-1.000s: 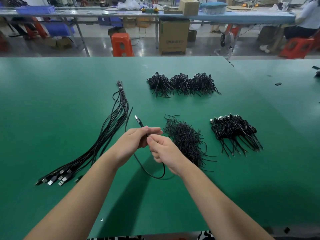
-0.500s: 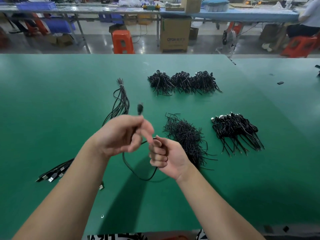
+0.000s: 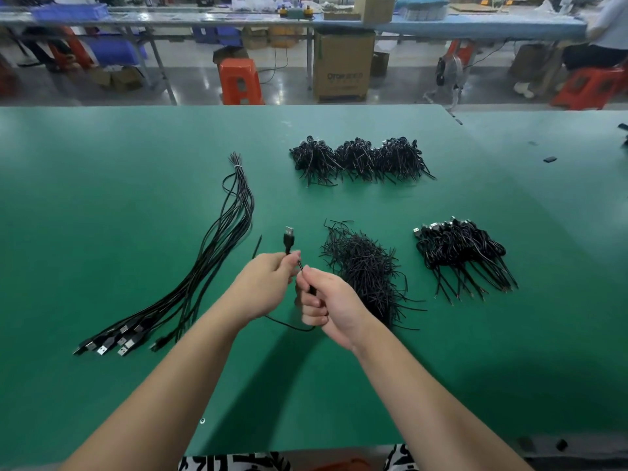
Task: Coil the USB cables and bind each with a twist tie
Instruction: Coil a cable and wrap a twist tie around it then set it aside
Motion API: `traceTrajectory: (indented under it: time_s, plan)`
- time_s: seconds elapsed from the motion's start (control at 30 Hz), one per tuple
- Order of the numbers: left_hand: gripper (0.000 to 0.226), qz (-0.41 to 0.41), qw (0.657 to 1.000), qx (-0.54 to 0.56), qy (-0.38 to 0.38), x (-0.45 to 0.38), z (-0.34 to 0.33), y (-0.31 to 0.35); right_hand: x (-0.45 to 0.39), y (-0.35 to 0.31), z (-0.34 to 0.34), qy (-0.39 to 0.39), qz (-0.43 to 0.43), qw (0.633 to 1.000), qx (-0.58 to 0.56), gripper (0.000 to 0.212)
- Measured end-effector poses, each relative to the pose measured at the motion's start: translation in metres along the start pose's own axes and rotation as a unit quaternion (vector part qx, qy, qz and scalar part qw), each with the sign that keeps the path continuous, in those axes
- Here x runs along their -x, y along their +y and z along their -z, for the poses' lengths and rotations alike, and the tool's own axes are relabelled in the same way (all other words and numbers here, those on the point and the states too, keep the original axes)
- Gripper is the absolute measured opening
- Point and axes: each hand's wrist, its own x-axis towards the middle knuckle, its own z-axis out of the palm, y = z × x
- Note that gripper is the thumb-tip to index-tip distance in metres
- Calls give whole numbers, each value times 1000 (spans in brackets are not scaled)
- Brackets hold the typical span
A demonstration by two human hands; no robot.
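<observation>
While the USB cable (image 3: 289, 240) stands with its plug pointing up just above the left hand (image 3: 263, 287), its cord runs down between both hands and loops out below them onto the green worktop (image 3: 102, 232). The left hand's fingers (image 3: 289, 265) are curled round the cord just under the plug, gripping it. The right hand (image 3: 326, 300), touching the left at the fingertips, pinches the same cord between thumb and forefinger, its other fingers folded into the palm.

Taking the held cable as the landmark: just to its right lies a loose heap of twist ties (image 3: 365, 270), partly hidden behind the right hand. Farther right lies a pile of coiled cables (image 3: 462, 256), their tails fanned toward the near edge. Beyond the cable, farther from the person, sits a row of three dark bundles (image 3: 360, 159). To its left a sheaf of straight cables (image 3: 190, 277) stretches across the worktop, tied at its far end, plugs at its near end.
</observation>
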Motion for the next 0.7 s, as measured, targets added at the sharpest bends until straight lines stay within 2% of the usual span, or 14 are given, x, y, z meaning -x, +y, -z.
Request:
traceTrajectory:
  time_s: [0.07,0.17,0.27,0.37,0.43,0.47,0.5,0.57,0.6,0.63,0.7]
  plan:
    - [32,0,981,190,44,2,-14,3,0,5,-3,3,0,1000,-10,35]
    - [36,15,908,411,81,-2,-26,11,-3,15,-7,-1,-7,998,-58,36]
    - [36,35,847,525,80,-6,-23,16,-4,19,-8,-31,-29,990,-132,35]
    - [33,46,778,625,44,-12,-3,20,-2,23,1,-72,-54,977,-194,34]
    - [30,47,753,657,5,-12,10,23,-1,27,7,-85,-61,971,-217,35]
    - [30,42,761,646,-26,-10,15,23,-1,29,9,-84,-65,968,-226,36]
    - [30,30,791,608,-66,-7,19,23,-1,30,11,-81,-68,966,-237,36]
    - [34,-8,879,442,-176,1,25,20,-3,28,15,-72,-71,961,-256,33]
    - [35,-23,913,329,-239,3,27,18,-4,26,18,-64,-70,963,-251,29]
    - [36,-28,932,212,-293,5,30,17,-5,23,21,-51,-67,968,-236,27]
    - [34,-11,939,-4,-343,7,29,15,-5,16,27,-25,-67,977,-201,30]
